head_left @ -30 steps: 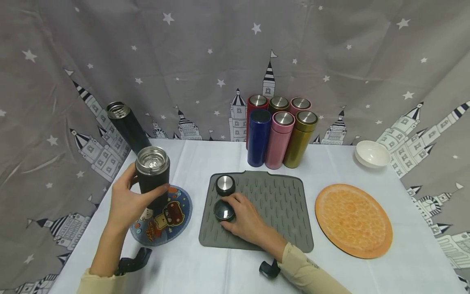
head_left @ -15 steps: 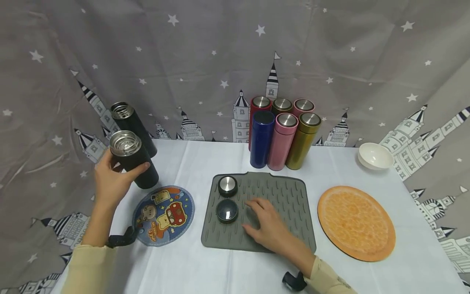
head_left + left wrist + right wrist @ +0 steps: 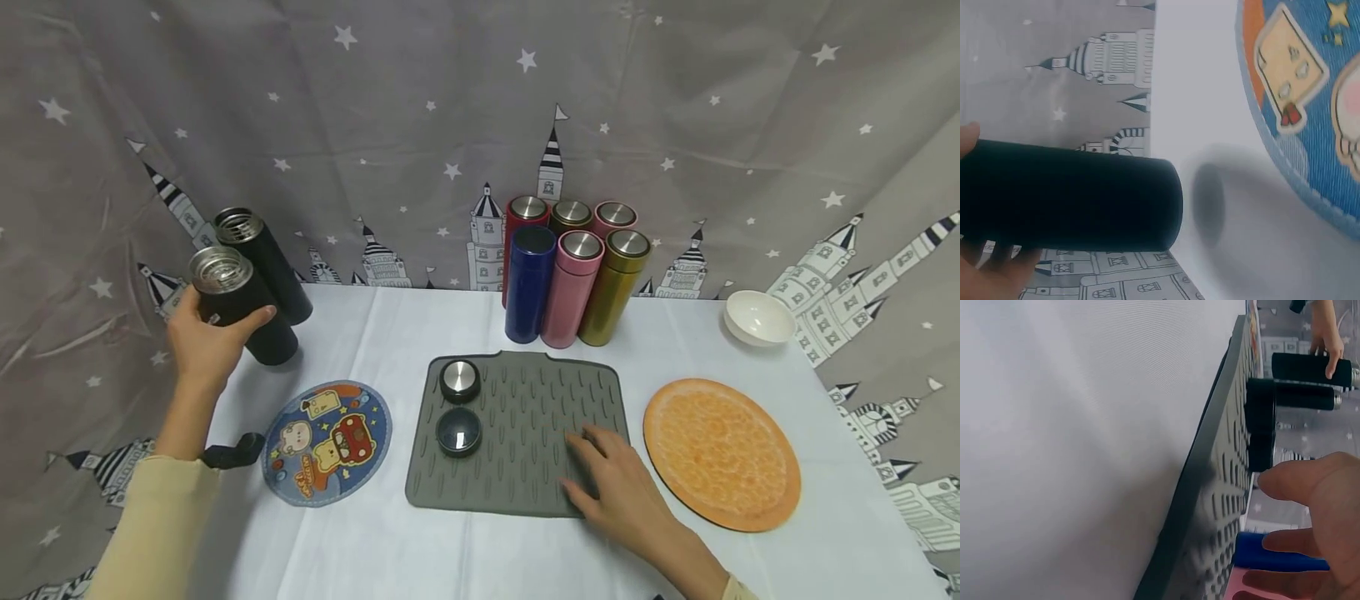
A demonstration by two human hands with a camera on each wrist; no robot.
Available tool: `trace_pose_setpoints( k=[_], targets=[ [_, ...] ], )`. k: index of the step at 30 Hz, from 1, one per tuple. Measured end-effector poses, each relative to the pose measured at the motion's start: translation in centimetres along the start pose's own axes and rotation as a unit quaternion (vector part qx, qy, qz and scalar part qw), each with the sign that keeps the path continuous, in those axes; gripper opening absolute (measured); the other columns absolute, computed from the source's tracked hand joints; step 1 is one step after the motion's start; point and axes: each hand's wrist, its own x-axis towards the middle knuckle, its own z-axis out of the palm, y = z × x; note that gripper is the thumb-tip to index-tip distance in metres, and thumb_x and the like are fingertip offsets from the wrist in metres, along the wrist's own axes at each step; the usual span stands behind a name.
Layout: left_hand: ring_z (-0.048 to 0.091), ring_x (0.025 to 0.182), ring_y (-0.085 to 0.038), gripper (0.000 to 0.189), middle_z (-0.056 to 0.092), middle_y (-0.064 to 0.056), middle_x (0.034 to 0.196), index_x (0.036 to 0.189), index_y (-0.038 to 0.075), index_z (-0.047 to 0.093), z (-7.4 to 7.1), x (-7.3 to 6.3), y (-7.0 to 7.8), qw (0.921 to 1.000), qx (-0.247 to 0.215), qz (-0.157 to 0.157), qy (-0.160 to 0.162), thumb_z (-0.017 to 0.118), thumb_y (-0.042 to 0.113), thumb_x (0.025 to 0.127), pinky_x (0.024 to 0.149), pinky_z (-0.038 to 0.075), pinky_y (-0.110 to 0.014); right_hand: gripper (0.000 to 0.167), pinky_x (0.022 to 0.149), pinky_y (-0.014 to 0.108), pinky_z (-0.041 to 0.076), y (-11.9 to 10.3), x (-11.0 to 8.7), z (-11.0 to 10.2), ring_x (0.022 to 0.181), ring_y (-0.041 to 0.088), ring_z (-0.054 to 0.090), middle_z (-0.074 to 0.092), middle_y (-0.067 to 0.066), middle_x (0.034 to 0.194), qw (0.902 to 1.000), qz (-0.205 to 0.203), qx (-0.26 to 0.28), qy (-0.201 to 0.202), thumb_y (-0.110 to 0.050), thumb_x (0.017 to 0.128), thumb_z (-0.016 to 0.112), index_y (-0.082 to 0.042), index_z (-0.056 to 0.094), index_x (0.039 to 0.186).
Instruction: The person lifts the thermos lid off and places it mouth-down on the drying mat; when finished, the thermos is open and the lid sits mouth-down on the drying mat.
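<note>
Nearest first, lower right of the frame: the right hand [image 3: 615,487], fingers spread with nothing between them, hovers over the near edge of the grey ridged mat [image 3: 540,433]. On that mat's left side sit two lids, a steel-topped lid [image 3: 460,381] and, just in front, a dark glossy lid [image 3: 458,432]. So that part looks done: both lids off and parked.

Left of centre, the cartoon mat [image 3: 330,442] has nothing standing on it; at lower right lies the orange disc [image 3: 720,454].

Further out, at left, here's the live bit! The left hand [image 3: 206,337] grips the held black bottle [image 3: 247,296], thumb one side, fingers curled round the other. Its mouth is bare, and the left wrist view shows its base just clear of the white cloth [image 3: 375,550], so setting it down seems to be what's left.

Right behind it stands the second black bottle [image 3: 277,267], lidless too and on the cloth; whether the pair touch, I can't tell.

Top centre, blue bottle [image 3: 530,287], pink bottle [image 3: 570,300] and gold bottle [image 3: 613,287] front three more, every top on, apparently untouched by this work. Far right, the white bowl [image 3: 759,337] sits alone.
</note>
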Motion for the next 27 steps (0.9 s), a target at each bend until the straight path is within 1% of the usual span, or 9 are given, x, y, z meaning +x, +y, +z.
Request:
trace_pose_setpoints(
  k=[4,7,10,13,15,20,25,27],
  targets=[
    [0.053,0.124,-0.013,0.072,0.057,0.002,0.136,0.142,0.027,0.053,0.3,1.1,-0.4,0.9996,-0.009,-0.027,0.005,0.086,0.023,0.078,0.105,0.042,-0.034,0.058,0.099,0.057,0.045,0.8,-1.1,-0.4,0.123,0.041,0.053,0.057,0.023,0.132,0.9998,0.019,-0.005,-0.002,-0.030,0.080,0.082,-0.001,0.064,0.127],
    [0.051,0.119,-0.012,0.069,0.057,0.002,0.133,0.140,0.027,0.053,0.5,1.7,-0.8,0.9980,-0.021,-0.058,0.014,0.085,0.024,0.079,0.102,0.042,-0.032,0.057,0.101,0.059,0.043,1.2,-1.9,-0.6,0.126,0.044,0.051,0.056,0.025,0.134,0.9993,0.036,-0.004,-0.013,-0.030,0.081,0.082,0.000,0.065,0.127],
    [0.049,0.121,-0.011,0.069,0.056,0.003,0.135,0.141,0.027,0.052,0.7,2.3,-1.3,0.9953,-0.031,-0.091,0.013,0.085,0.024,0.080,0.105,0.041,-0.032,0.053,0.101,0.060,0.042,1.3,-2.6,-0.6,0.128,0.046,0.048,0.055,0.026,0.135,0.9987,0.045,-0.006,-0.025,-0.029,0.082,0.081,0.000,0.066,0.124],
    [0.048,0.125,-0.011,0.071,0.055,0.003,0.139,0.143,0.027,0.050,1.0,2.8,-1.9,0.9936,-0.034,-0.107,0.009,0.084,0.023,0.081,0.108,0.039,-0.032,0.049,0.099,0.061,0.043,1.3,-3.2,-0.7,0.129,0.046,0.048,0.057,0.026,0.134,0.9981,0.050,-0.012,-0.034,-0.027,0.082,0.081,0.000,0.069,0.121],
    [0.048,0.126,-0.012,0.072,0.054,0.002,0.141,0.143,0.027,0.050,1.2,3.1,-2.2,0.9930,-0.032,-0.114,0.008,0.085,0.023,0.081,0.109,0.038,-0.033,0.049,0.098,0.062,0.043,1.4,-3.5,-0.7,0.129,0.047,0.048,0.057,0.026,0.134,0.9975,0.056,-0.015,-0.041,-0.026,0.082,0.081,-0.001,0.069,0.122],
    [0.047,0.127,-0.012,0.073,0.053,0.002,0.141,0.144,0.027,0.049,1.2,3.6,-2.8,0.9925,-0.023,-0.119,0.017,0.085,0.024,0.080,0.109,0.039,-0.032,0.050,0.096,0.065,0.042,1.3,-3.9,-0.6,0.128,0.051,0.046,0.055,0.025,0.137,0.9957,0.072,-0.014,-0.058,-0.026,0.083,0.080,-0.003,0.067,0.126],
    [0.050,0.123,-0.013,0.071,0.055,0.005,0.134,0.141,0.024,0.052,1.2,4.3,-3.3,0.9928,-0.036,-0.111,0.025,0.085,0.022,0.079,0.104,0.041,-0.028,0.050,0.098,0.065,0.041,1.3,-3.9,-0.5,0.127,0.053,0.047,0.055,0.026,0.137,0.9952,0.078,-0.004,-0.060,-0.025,0.083,0.080,-0.003,0.067,0.126],
    [0.049,0.124,-0.013,0.071,0.055,0.005,0.134,0.141,0.023,0.052,1.2,4.6,-3.3,0.9934,-0.034,-0.107,0.025,0.085,0.022,0.079,0.104,0.041,-0.027,0.050,0.099,0.064,0.041,1.3,-3.8,-0.4,0.127,0.053,0.046,0.055,0.026,0.137,0.9951,0.078,-0.001,-0.061,-0.025,0.083,0.080,-0.002,0.067,0.125]
  ],
)
